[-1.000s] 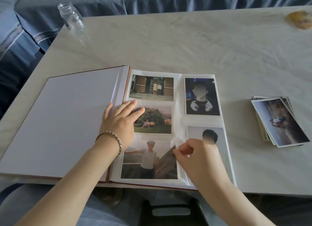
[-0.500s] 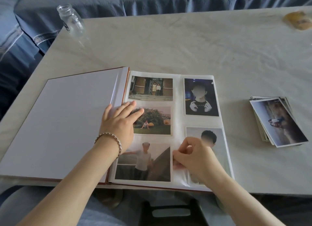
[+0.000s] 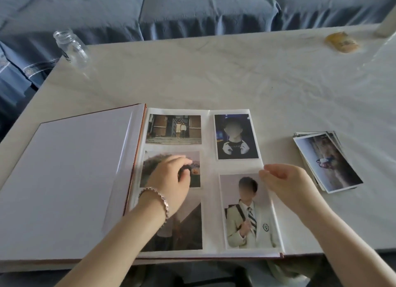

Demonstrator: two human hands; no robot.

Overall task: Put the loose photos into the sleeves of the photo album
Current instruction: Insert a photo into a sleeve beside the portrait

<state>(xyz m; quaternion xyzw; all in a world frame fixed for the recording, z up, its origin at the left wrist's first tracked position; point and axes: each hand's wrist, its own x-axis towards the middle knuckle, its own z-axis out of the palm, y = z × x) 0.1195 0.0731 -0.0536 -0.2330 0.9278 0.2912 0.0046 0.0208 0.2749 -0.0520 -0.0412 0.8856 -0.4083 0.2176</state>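
Photo album (image 3: 85,169) lies open at worktop's (image 3: 235,72) near edge. Left hand (image 3: 171,177) loosely curled, empty; right hand (image 3: 280,181) pinches sleeve page (image 3: 209,164) edge. Loose photos (image 3: 330,162) stacked near right edge.

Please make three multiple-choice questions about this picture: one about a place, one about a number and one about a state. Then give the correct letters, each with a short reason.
1. Where does the stack of loose photos lie?
A. on the table, to the right of the album
B. on the album's blank left side
C. on the floor

2. How many photos fill the sleeves of the album's right page?
A. three
B. five
C. eight

3. In what state is the album?
A. shut
B. standing on its edge
C. lying open

Answers:
1 A: the stack rests on bare table beyond the page's right edge.
2 B: the left column holds three and the right column two.
3 C: both sides lie flat, with the cover spread to the left.
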